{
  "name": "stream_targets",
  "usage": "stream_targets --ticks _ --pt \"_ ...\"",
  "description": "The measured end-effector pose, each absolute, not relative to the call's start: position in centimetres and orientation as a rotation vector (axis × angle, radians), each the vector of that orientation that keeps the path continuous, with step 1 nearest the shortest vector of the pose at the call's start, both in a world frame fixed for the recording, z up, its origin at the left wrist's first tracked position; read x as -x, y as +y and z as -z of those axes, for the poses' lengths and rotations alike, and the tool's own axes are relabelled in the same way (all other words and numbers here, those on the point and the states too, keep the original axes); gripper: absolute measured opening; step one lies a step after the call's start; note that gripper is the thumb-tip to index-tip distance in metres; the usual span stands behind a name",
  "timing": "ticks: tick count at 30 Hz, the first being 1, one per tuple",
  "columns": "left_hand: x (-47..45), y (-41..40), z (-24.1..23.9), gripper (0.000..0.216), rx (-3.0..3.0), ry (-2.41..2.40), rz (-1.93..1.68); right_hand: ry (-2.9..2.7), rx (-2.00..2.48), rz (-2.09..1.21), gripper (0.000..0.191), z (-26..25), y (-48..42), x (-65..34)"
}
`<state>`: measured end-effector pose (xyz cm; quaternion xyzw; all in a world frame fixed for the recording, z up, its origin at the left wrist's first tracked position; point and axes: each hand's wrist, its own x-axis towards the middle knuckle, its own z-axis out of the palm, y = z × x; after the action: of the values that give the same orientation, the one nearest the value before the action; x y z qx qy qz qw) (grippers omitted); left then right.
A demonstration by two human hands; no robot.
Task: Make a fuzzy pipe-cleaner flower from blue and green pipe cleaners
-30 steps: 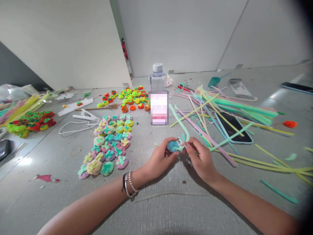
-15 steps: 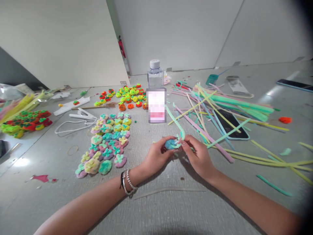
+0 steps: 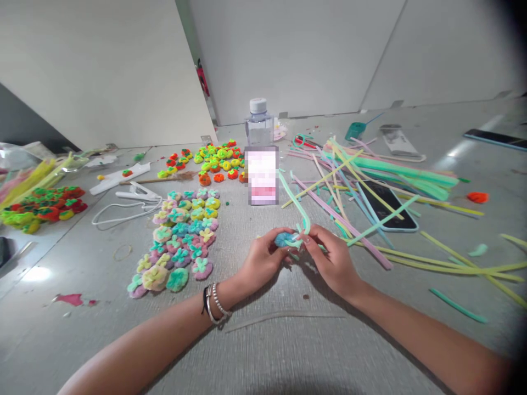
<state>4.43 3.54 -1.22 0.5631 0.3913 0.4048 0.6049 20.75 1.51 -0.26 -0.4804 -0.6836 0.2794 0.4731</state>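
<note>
Between thumb and fingers, my left hand [image 3: 263, 255] holds a small blue fuzzy pipe-cleaner piece [image 3: 284, 239]. My right hand [image 3: 329, 252] pinches a mint-green pipe cleaner [image 3: 302, 211] against the right side of that piece. The strip's long free end arches up and away toward the phone with the blurred screen [image 3: 263, 175]. Where the fingertips meet, the strip's bend is partly hidden. Left of my hands, rows of pastel pipe-cleaner flowers [image 3: 177, 241] lie on the grey table [image 3: 255, 351].
Loose pipe cleaners [image 3: 362, 214] spread over the right side, some across a dark phone [image 3: 387, 206]. A clear bottle [image 3: 259, 123] stands behind the upright phone. Red and yellow fuzzy pieces [image 3: 218, 159] sit at the back; a white cable [image 3: 123, 211] lies left.
Both hands stay close together, with the fingers shifted slightly. The blue piece appears turned a little, and the whole view has moved slightly.
</note>
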Motion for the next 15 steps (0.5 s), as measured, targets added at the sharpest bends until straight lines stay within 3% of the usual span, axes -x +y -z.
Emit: stream_targets --ticks 8,15 --pt "-4.29 3.56 0.81 0.029 -1.296 0.867 -0.906 -1.690 1.168 -0.687 0.023 0.17 1.38 -20.74" --pt "-4.24 3.91 0.55 0.049 -1.258 0.878 -0.967 -1.676 1.156 -0.577 0.019 0.20 1.64 -20.64"
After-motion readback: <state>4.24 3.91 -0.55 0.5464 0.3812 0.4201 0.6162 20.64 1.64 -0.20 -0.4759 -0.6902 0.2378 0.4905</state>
